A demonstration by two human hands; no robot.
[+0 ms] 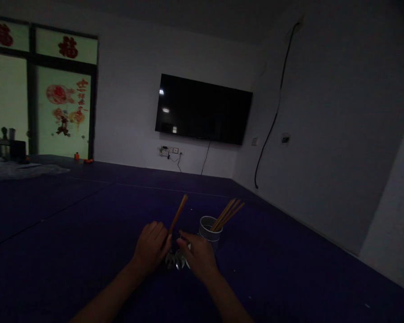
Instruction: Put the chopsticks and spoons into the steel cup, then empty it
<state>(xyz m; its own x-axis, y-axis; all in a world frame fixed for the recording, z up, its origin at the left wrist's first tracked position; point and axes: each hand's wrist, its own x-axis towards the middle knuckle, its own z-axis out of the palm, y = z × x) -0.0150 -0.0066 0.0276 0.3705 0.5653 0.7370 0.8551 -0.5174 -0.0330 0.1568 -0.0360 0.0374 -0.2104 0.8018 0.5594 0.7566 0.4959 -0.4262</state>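
Observation:
My left hand [151, 246] is closed around brown wooden chopsticks [179, 213], which slant up and to the right; how many there are I cannot tell. Just to its right, my right hand [199, 255] has thumb and forefinger pinched on what looks like the thin handle of a spoon, mostly hidden by the hand. Two shiny metal spoons [179, 260] show their bowls between the hands, low over or on the dark blue surface. Beside my right hand stands a grey cylindrical holder [208, 223] with a pale rim. Several chopsticks [228, 214] lean rightward out of it.
The wide dark blue surface [97, 215] has seams and small specks. At far left lie crumpled clear plastic [30, 170] and dark items, with small orange objects [76, 156] near the door. A television [204, 110] and hanging black cable [275, 116] are on the walls.

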